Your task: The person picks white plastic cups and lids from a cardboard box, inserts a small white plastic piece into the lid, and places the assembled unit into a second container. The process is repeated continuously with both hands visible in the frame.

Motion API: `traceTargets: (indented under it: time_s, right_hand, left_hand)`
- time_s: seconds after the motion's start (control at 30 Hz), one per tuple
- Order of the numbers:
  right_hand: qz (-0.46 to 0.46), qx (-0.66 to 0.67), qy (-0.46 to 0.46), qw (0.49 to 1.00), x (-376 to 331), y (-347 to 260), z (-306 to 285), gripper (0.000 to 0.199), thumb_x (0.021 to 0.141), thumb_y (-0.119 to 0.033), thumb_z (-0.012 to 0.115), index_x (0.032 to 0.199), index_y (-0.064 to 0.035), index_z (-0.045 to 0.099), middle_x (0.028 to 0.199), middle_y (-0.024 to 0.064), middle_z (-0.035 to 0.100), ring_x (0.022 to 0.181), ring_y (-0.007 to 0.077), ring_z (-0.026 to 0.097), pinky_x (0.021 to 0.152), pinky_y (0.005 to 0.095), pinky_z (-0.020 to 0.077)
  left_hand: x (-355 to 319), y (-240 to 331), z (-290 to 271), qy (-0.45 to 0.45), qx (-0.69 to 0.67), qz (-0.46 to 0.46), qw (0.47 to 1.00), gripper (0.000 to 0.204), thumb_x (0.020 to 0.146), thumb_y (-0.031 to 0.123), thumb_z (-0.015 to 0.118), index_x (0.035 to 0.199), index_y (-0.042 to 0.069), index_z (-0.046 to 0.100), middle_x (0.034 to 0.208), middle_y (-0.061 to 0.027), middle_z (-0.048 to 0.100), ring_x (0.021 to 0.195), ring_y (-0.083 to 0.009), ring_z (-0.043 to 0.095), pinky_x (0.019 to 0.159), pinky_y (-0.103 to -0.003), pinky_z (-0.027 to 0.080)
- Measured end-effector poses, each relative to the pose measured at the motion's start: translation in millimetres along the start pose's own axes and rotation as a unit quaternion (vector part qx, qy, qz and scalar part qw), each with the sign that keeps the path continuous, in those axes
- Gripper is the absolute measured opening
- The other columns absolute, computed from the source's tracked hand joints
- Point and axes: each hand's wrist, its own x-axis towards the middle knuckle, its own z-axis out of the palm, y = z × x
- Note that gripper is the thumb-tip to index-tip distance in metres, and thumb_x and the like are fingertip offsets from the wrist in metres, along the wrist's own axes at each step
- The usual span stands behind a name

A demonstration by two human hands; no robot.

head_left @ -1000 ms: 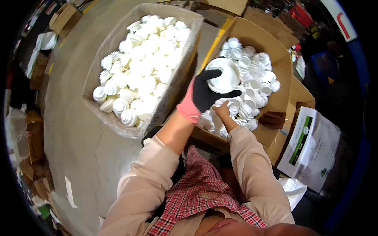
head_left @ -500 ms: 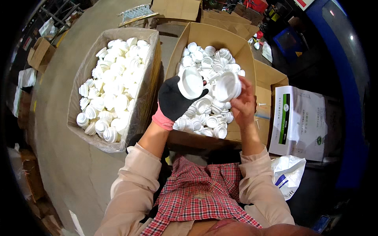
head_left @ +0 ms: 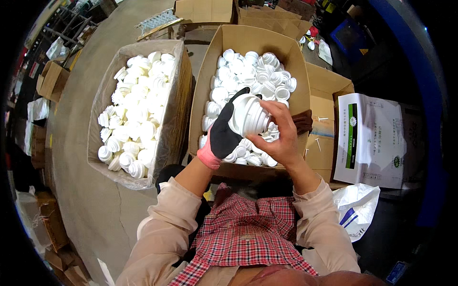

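I am holding a white ribbed plastic part [head_left: 249, 116] over the right cardboard box [head_left: 292, 52]. My gloved left hand [head_left: 224, 136] is cupping it from the left, fingers [head_left: 241, 93] clenched around it. My bare right hand [head_left: 279, 136] is grasping its right side. More white parts [head_left: 248, 71] are filling this box and the plastic-lined box [head_left: 179, 86] on the left.
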Motion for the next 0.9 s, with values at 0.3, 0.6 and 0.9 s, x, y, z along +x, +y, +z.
traceTargets:
  time_s: [0.3,0.6,0.9]
  right_hand:
    - [-0.027,-0.091,-0.057,0.994,3,-4,-3,0.071,0.068,-0.014,0.08,0.133,-0.0089,0.05,0.119,0.015,0.05,0.096,0.0252,0.056,0.083,0.036,0.0483]
    - [-0.033,-0.098,0.0,0.995,3,-9,2,0.072,0.064,-0.014,0.082,0.129,-0.0063,0.053,0.106,0.0136,0.053,0.088,0.028,0.058,0.072,0.0357,0.0511]
    - [-0.028,-0.099,-0.002,0.995,3,-12,8,0.071,0.064,-0.015,0.082,0.128,-0.0069,0.054,0.105,0.0131,0.053,0.086,0.0272,0.058,0.072,0.0359,0.0508]
  left_hand:
    - [-5,-4,5,0.0,0.085,0.063,0.994,0.054,0.094,0.007,0.052,0.143,-0.003,0.032,0.139,-0.0138,0.046,0.128,-0.0221,0.045,0.108,-0.035,0.035]
    - [-7,6,12,-0.017,0.157,0.104,0.982,0.053,0.093,0.007,0.052,0.141,-0.003,0.034,0.138,-0.0135,0.045,0.126,-0.0218,0.046,0.107,-0.034,0.035]
    - [-11,17,13,-0.034,0.167,0.101,0.98,0.061,0.09,0.013,0.057,0.143,-0.001,0.032,0.139,-0.0126,0.044,0.127,-0.0211,0.044,0.107,-0.034,0.035]
